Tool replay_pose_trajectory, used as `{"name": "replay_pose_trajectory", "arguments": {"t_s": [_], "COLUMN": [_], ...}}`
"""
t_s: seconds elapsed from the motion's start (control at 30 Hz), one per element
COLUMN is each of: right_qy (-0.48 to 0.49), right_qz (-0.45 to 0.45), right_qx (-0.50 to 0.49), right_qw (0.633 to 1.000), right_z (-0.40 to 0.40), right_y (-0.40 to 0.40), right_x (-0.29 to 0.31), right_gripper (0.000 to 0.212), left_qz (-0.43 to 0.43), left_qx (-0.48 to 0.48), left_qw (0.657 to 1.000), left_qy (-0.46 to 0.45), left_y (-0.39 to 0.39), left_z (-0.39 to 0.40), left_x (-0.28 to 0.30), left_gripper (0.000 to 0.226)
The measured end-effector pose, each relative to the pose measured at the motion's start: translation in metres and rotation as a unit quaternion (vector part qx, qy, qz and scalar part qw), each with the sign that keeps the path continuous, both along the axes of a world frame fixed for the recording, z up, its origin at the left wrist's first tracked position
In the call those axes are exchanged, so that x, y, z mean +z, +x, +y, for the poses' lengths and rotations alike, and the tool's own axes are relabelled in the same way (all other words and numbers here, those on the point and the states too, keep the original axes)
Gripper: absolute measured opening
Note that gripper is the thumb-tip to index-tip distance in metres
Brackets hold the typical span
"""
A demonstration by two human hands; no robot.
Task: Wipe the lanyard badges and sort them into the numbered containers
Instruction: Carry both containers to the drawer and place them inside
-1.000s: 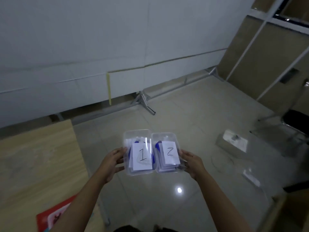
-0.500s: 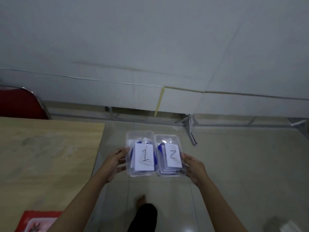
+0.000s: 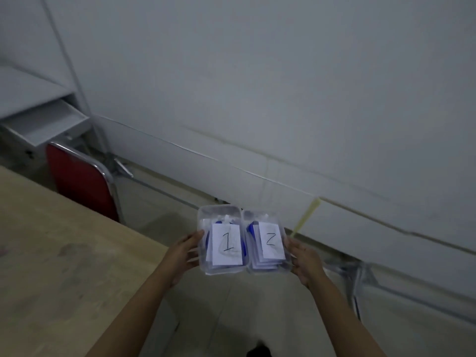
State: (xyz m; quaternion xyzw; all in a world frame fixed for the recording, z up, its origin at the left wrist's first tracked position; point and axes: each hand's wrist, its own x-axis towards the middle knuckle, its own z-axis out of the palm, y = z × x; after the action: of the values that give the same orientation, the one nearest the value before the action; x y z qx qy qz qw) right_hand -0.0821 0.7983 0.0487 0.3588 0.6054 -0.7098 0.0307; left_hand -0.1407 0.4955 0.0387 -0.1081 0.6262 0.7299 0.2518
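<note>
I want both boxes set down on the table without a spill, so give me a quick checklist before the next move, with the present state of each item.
1. Left hand holds the outer side of container 1: ok.
2. Right hand holds the outer side of container 2: ok.
3. The two containers are pressed side by side, roughly level: ok.
4. Containers over the wooden table: not ok, they are over the floor, to the table's right.
5. Nearest table edge bare: ok.
6. Badges all wiped: cannot tell.
</note>
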Motion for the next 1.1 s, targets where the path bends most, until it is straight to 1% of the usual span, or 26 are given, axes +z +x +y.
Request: {"name": "replay_pose_trajectory", "arguments": {"t_s": [0.17,0.23,0.4,0.53,0.67,0.77,0.9,1.0,1.03,1.1], "right_qy": [0.001,0.004,0.026,0.033,0.021,0.002,-0.008,-0.009,-0.005,-0.002], "right_qz": [0.005,0.009,0.021,0.023,0.016,0.006,0.0,0.001,0.001,0.002], "right_qx": [0.101,0.134,0.232,0.301,0.35,0.374,0.409,0.419,0.423,0.432], "right_qw": [0.995,0.991,0.972,0.953,0.936,0.928,0.913,0.908,0.906,0.902], "right_z": [0.023,0.029,0.034,0.02,-0.013,-0.047,-0.105,-0.149,-0.163,-0.193], "right_y": [-0.117,-0.164,-0.268,-0.34,-0.406,-0.453,-0.523,-0.574,-0.59,-0.621], "right_x": [-0.004,-0.002,0.006,0.008,0.005,0.002,-0.004,-0.004,-0.004,-0.002], "right_gripper": [0.032,0.03,0.028,0.021,0.008,0.005,0.008,0.011,0.013,0.016], "left_qz": [0.02,0.018,0.005,-0.009,-0.006,-0.007,-0.016,-0.021,-0.019,-0.004], "left_qx": [0.086,0.136,0.251,0.32,0.375,0.41,0.449,0.471,0.474,0.475], "left_qw": [0.996,0.991,0.968,0.947,0.927,0.912,0.893,0.882,0.88,0.88], "left_qy": [0.001,-0.004,0.001,-0.008,-0.017,-0.017,-0.017,-0.012,-0.013,-0.019], "left_y": [-0.058,-0.081,-0.133,-0.168,-0.207,-0.238,-0.291,-0.335,-0.348,-0.374], "left_z": [0.018,0.027,0.044,0.046,0.03,0.005,-0.041,-0.076,-0.089,-0.114], "left_x": [-0.006,-0.006,-0.006,-0.003,-0.001,-0.005,-0.014,-0.013,-0.013,-0.01], "left_gripper": [0.046,0.047,0.048,0.04,0.037,0.035,0.028,0.024,0.026,0.037]}}
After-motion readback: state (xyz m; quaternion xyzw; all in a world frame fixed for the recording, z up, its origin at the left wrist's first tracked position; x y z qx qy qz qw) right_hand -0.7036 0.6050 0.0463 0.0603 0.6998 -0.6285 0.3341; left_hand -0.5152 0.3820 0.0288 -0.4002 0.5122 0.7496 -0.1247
